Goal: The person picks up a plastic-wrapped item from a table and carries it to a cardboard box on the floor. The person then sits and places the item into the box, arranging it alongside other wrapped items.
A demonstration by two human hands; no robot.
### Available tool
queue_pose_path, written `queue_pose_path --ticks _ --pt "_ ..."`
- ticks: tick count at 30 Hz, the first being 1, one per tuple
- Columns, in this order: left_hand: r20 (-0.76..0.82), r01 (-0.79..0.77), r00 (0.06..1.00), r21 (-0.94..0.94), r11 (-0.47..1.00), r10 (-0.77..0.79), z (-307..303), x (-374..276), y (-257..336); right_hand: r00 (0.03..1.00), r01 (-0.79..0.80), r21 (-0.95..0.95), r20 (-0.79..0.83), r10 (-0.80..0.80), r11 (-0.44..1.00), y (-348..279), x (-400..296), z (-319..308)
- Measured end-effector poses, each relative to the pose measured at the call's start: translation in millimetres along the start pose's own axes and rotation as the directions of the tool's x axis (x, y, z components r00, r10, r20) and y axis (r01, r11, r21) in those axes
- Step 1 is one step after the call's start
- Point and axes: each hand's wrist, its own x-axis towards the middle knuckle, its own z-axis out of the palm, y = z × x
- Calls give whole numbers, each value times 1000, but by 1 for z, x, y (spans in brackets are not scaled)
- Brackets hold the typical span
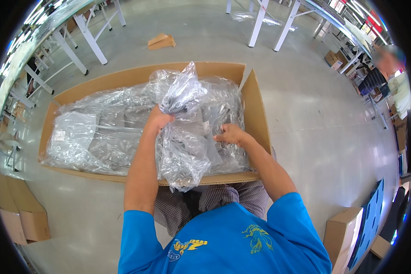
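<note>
A long open cardboard box lies before me, filled with grey items in clear plastic bags. My left hand is closed around the gathered neck of a clear plastic bag, whose crumpled lower part hangs over the box's near edge. To the right, my right hand is over the plastic-wrapped items, thumb and fingers apart; whether it pinches any film I cannot tell. A small white label shows between my hands, and another white label lies under the film at the left end.
White-legged tables stand at upper left and upper right. Brown paper lies on the floor beyond the box. Another cardboard box is at lower left, one at lower right. A person is at the far right.
</note>
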Motion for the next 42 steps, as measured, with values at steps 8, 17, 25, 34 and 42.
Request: queue_pose_path --ticks 8,17,25,34,42 --pt "59 -162 986 76 984 158 12 5 -11 977 -33 213 -201 77 977 43 34 19" --pt "14 -310 947 309 899 322 -86 9 47 885 358 -222 -228 -406 907 -123 -4 91" --pt "-234 -230 882 545 806 410 -264 -24 -1 829 559 -174 145 -540 811 -212 44 256" --pt "334 -313 924 379 871 187 -177 -62 -15 587 804 -406 428 -687 434 -140 94 323" --pt "372 -288 907 891 352 -198 -157 22 -130 435 898 -356 628 -646 258 -156 12 237"
